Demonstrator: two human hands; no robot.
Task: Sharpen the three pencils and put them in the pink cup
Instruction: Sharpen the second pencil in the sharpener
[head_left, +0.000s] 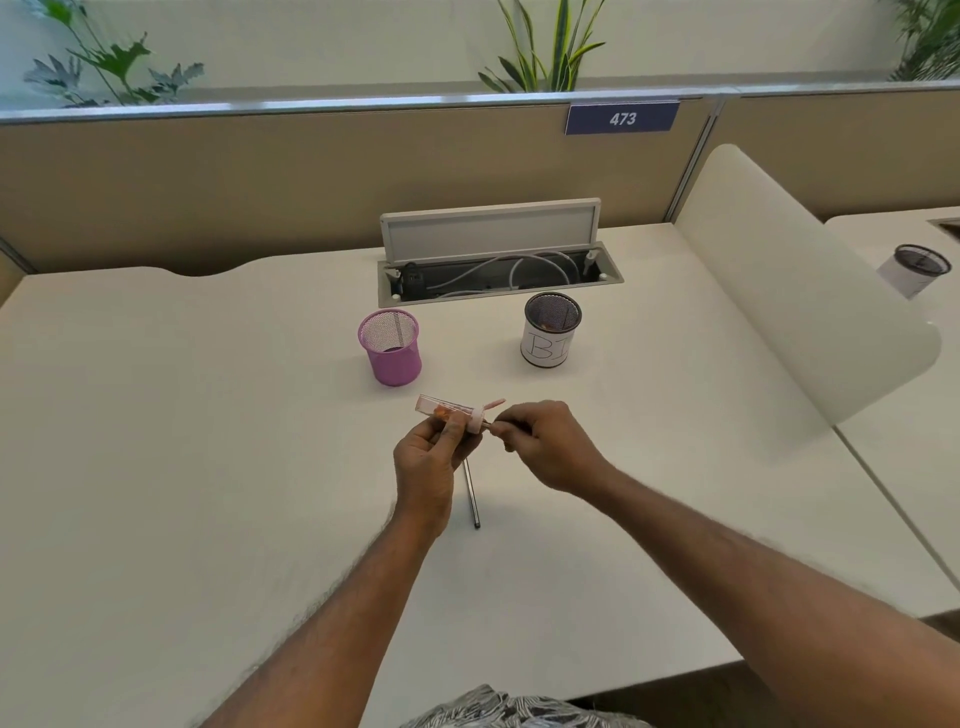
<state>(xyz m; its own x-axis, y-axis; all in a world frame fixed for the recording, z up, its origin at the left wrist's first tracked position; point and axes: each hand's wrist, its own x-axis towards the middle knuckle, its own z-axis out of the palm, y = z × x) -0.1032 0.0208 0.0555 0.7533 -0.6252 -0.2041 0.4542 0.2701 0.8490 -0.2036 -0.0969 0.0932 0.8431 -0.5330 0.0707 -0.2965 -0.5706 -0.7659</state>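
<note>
Both hands are up over the middle of the white desk (208, 415), working together. The left hand (431, 457) grips the pink-tinted sharpener (441, 408), fingers curled round its clear barrel, with shavings showing inside. The barrel points toward 10 o'clock, and the capped end faces the other hand. The right hand (545, 447) comes in from 3 o'clock, its fingertips pinching a pencil (489, 427) right at the sharpener's mouth. Only a short bit of that pencil shows between the fingers and the cap; the rest is hidden in the hand.

Down on the desk, a second pencil (471, 493) lies flat. Its far end is tucked under the left hand and its near end points to 6 o'clock.

From the hands, the pink cup (390, 348) stands upright at 11 o'clock, well apart from them. A thin line shows through its mesh, but I cannot tell whether that is a pencil. At 1 o'clock stands a dark mesh cup wrapped in white paper (550, 338) with handwritten letters. Beyond both, at 12 o'clock, the cable tray (498, 270) sits with its lid raised, and a sign reading 473 (622, 118) hangs on the partition.
</note>
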